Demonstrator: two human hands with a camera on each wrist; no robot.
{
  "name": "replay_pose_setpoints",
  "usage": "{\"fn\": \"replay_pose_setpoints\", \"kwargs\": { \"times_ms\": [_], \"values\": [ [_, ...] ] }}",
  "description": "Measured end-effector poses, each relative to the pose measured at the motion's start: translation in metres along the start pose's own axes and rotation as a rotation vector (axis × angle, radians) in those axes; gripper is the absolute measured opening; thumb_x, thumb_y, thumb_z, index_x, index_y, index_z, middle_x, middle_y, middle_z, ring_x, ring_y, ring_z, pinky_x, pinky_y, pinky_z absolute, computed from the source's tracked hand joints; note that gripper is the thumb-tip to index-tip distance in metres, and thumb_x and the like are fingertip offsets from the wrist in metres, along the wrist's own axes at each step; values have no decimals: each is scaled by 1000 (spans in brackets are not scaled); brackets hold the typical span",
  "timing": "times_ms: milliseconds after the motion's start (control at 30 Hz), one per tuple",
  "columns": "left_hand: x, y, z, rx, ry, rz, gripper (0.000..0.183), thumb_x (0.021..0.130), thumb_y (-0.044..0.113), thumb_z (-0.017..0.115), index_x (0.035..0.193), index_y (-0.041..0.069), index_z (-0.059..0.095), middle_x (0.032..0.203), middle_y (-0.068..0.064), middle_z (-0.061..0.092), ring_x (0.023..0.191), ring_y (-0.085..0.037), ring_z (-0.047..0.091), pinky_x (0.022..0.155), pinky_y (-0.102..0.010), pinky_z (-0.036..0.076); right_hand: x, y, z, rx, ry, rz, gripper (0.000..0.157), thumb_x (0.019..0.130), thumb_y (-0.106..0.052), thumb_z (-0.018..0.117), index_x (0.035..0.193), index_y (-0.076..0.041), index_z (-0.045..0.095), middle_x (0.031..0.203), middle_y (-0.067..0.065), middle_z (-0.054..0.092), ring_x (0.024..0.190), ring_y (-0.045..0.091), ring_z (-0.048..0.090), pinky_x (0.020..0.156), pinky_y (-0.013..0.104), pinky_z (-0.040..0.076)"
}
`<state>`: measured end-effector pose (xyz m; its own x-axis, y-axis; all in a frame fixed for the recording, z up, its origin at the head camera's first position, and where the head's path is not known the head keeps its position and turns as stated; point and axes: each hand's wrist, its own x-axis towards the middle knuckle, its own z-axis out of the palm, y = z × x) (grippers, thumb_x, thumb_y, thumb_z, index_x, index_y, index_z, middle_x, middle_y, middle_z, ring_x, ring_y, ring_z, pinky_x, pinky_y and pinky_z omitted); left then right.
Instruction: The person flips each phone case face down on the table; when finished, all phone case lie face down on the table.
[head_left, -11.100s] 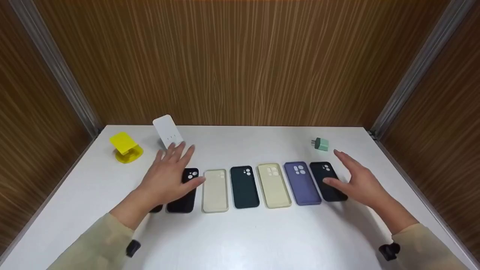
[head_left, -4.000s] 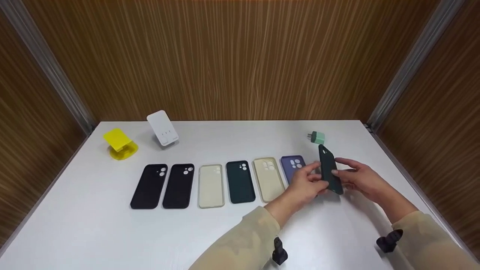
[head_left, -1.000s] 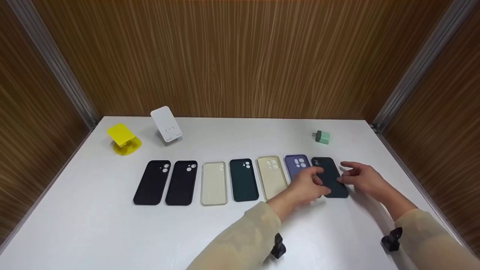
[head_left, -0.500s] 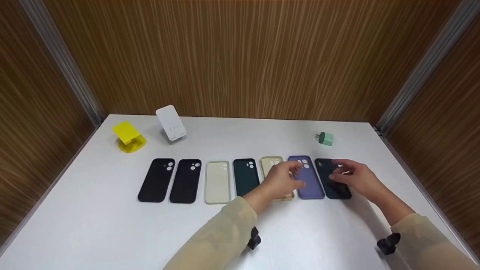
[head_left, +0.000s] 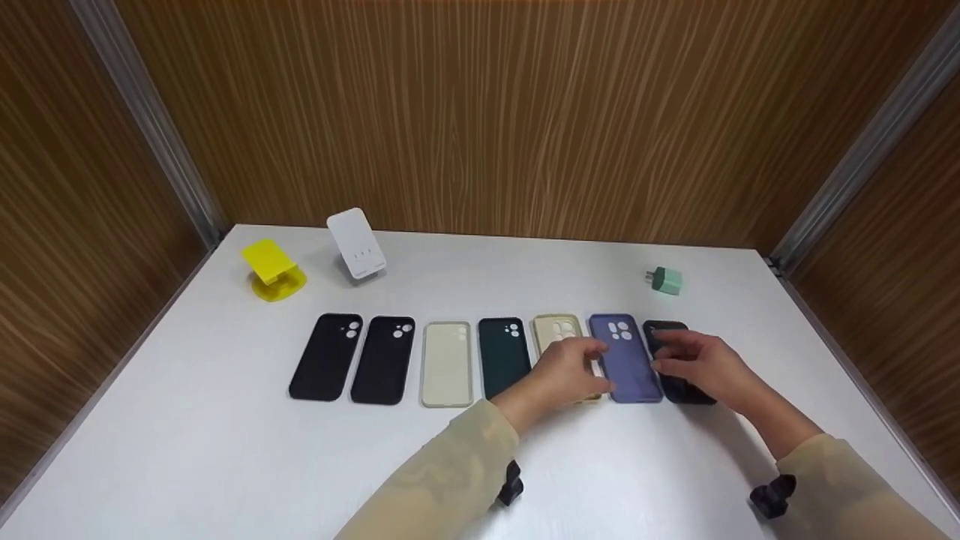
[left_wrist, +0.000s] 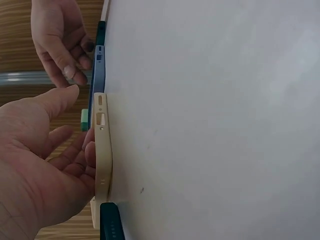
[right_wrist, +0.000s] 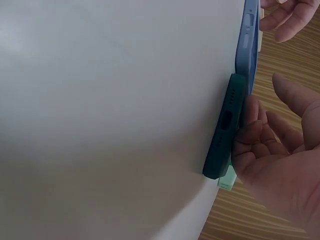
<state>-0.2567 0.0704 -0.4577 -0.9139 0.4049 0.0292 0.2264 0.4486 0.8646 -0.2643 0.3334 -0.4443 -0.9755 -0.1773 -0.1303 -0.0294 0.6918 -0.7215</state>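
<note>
Nearing purple case (head_left: 630,371), right grip (head_left: 705,367)

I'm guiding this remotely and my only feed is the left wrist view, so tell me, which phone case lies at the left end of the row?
Observer: In the head view, a black case lies leftmost.
Operator: Anything behind that end?
Observer: Yes, a yellow stand, with a white stand to its right.
Operator: I only get the near edge of the purple case. Which end has the camera holes?
Observer: The far end, away from the person.
</note>
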Motion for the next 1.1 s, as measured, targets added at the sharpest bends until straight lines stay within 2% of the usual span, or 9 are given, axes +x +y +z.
{"fn": "replay_pose_setpoints", "kwargs": {
  "times_ms": [133, 367, 433, 567, 833, 1100],
  "values": [
    [-1, -3, 1, 13, -6, 5, 55, 85, 12, 90, 136, 5, 70, 116, -6, 73, 88, -5, 61, 84, -20, 52, -1, 1, 2, -6, -7, -7, 62, 101, -28, 75, 152, 1, 53, 122, 12, 73, 113, 28, 65, 103, 45, 52],
    [-1, -6, 4, 138, -2, 88, 58, 83, 17, 91, 136, 3, 71, 117, -7, 69, 97, -7, 58, 95, -19, 48, -5, 1, 2, -51, -20, -27, 64, 101, -28, 75, 153, 1, 52, 123, 12, 74, 116, 31, 66, 107, 53, 50],
    [-1, -5, 6, 150, -4, 100, 58, 82, 17, 91, 135, 3, 71, 116, -7, 69, 96, -7, 58, 94, -19, 48, -7, 0, 1, -62, -17, -38, 62, 101, -26, 75, 152, 2, 53, 122, 13, 74, 116, 31, 67, 107, 53, 49],
    [0, -4, 7, 189, 7, 126, 59, 80, 19, 93, 133, 5, 73, 117, -7, 69, 99, -8, 58, 96, -19, 48, -8, -1, -1, -73, -12, -60, 60, 101, -23, 76, 150, 3, 54, 121, 14, 75, 115, 31, 68, 104, 47, 52],
    [1, -8, 9, 261, 7, 150, 61, 77, 21, 92, 133, 5, 73, 119, -6, 69, 102, -9, 61, 97, -18, 47, -4, -1, 3, -79, -13, -68, 59, 99, -20, 77, 148, 4, 56, 120, 14, 74, 112, 30, 68, 92, 24, 54],
    [4, -11, 10, 360, -14, 160, 63, 78, 25, 91, 136, 7, 71, 126, -6, 67, 110, -11, 63, 98, -18, 47, 0, -4, 7, -108, -13, -93, 58, 97, -20, 80, 146, 3, 59, 122, 17, 73, 109, 30, 68, 90, 31, 57]
  ]
}}
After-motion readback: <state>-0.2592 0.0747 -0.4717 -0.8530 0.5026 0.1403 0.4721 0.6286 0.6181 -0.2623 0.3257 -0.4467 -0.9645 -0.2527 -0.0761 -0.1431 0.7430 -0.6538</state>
